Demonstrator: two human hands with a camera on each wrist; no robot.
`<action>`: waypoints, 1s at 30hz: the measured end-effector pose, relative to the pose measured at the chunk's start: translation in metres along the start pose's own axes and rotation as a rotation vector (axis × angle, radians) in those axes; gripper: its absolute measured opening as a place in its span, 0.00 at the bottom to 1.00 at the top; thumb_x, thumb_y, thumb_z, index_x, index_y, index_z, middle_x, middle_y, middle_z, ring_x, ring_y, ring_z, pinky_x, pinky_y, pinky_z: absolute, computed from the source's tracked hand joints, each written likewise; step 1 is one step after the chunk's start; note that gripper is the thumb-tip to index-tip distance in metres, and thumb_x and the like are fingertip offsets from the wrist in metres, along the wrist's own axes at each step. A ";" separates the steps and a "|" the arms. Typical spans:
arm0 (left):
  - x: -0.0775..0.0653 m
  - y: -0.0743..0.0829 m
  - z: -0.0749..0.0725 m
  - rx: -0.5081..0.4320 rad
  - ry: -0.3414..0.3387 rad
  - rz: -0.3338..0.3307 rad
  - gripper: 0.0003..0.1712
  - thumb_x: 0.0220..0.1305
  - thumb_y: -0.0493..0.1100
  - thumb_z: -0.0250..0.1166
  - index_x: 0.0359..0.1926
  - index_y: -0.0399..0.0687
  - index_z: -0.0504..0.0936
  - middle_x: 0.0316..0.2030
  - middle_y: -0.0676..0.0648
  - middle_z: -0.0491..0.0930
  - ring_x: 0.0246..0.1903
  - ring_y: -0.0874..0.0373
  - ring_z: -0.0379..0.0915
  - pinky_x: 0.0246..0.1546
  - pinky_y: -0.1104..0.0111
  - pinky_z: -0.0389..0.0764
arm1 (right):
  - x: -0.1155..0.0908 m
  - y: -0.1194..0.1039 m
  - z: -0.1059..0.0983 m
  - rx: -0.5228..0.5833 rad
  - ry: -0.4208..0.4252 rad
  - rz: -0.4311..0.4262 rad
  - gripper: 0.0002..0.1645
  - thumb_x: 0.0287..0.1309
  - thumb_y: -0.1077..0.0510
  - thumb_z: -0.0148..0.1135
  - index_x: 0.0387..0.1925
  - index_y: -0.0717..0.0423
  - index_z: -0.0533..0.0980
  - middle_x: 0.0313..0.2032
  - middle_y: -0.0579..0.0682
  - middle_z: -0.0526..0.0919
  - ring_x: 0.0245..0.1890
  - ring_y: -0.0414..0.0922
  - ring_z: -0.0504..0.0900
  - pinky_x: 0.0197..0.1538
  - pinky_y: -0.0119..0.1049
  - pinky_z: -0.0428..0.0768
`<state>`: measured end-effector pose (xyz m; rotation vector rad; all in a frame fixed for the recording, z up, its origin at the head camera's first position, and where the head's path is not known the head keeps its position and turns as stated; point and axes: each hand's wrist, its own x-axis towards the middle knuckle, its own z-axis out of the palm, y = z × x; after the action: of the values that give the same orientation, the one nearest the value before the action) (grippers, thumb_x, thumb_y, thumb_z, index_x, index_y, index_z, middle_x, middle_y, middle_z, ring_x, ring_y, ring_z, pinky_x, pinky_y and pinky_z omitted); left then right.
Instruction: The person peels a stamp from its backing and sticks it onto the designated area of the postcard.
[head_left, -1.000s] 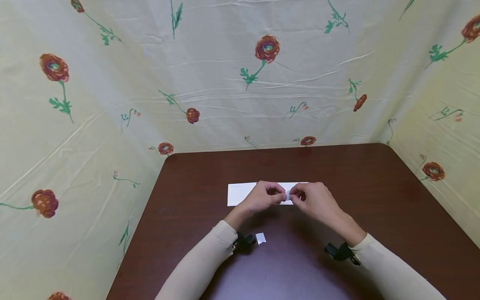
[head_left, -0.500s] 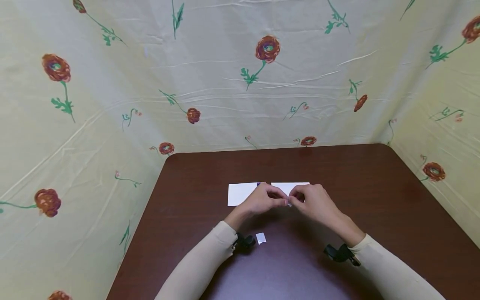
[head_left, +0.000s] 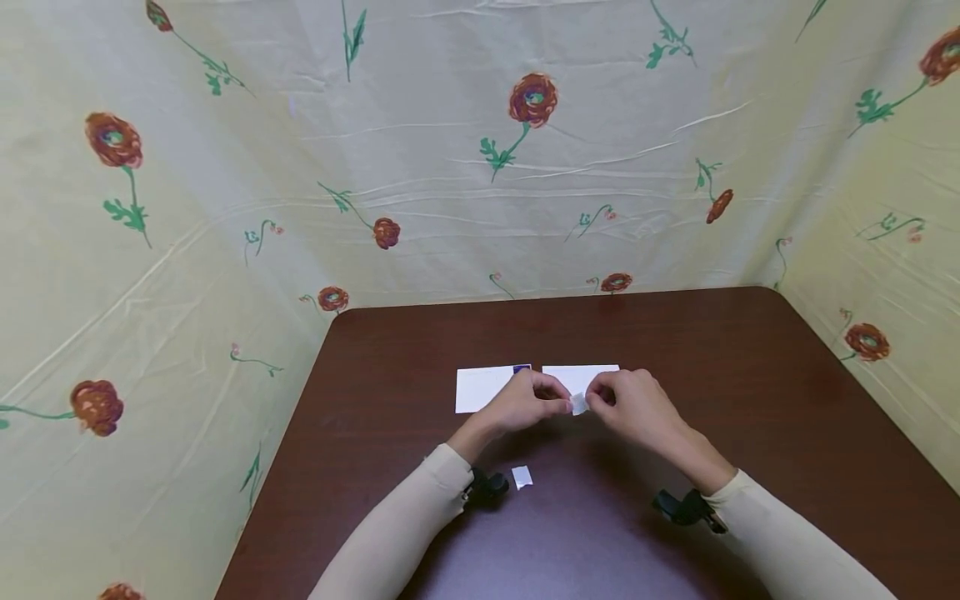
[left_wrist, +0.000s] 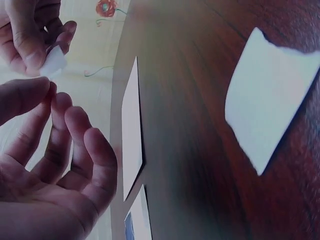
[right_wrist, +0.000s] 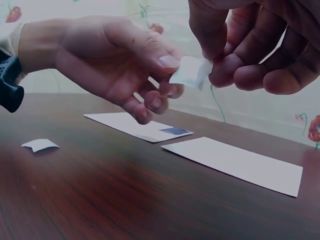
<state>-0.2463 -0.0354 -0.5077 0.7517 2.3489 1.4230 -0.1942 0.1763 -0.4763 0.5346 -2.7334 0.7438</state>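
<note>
The left hand (head_left: 521, 400) and right hand (head_left: 636, 405) pinch a small white paper piece (head_left: 578, 404) between them, above the counter (head_left: 697, 333). Beyond lie a purple-patched card (head_left: 480, 389) and a plain white card (head_left: 573, 376); nearer, a paper scrap (head_left: 522, 477).

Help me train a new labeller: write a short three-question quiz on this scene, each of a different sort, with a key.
1. Multiple choice: what do the left hand and right hand hold between them?
A) a pen
B) a white scrap
C) a coin

2. True or false: the second scrap lies on the table, apart from both cards.

3. Short answer: which card bears the dark patch, and at which end?

Key:
1. B
2. True
3. The left card, at its right end, next to the other card.
</note>
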 end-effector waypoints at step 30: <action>0.001 0.001 -0.001 0.038 0.088 -0.056 0.02 0.63 0.43 0.68 0.33 0.53 0.86 0.26 0.54 0.84 0.25 0.63 0.74 0.26 0.71 0.73 | -0.023 0.005 0.016 -0.026 -0.186 -0.067 0.09 0.53 0.58 0.71 0.23 0.40 0.81 0.18 0.31 0.75 0.19 0.31 0.70 0.26 0.29 0.70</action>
<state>-0.2472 -0.0350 -0.5067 0.6405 2.4491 1.4198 -0.1782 0.1781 -0.4994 0.7201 -2.8730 0.6726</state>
